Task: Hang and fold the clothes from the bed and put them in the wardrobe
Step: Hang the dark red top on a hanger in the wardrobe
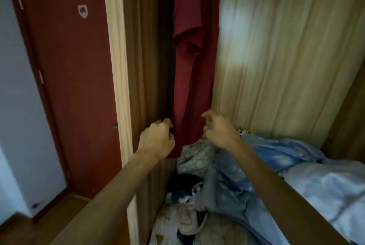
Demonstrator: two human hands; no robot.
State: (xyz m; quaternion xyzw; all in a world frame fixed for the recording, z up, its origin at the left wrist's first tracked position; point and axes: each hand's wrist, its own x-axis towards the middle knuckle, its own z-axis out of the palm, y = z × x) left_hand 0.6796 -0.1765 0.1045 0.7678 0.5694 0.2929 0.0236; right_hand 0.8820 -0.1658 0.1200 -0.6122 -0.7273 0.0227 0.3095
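Two hands flank the hanging red shirt

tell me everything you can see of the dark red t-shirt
The dark red t-shirt hangs straight down. It is a soft-looking fabric with long folds, and one short sleeve droops partway down. Its top runs out of frame, so no hanger shows. The left hand grips its left edge near the hem. The right hand curls beside its right edge, contact unclear.

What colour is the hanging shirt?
The shirt is dark red, seen in the head view.
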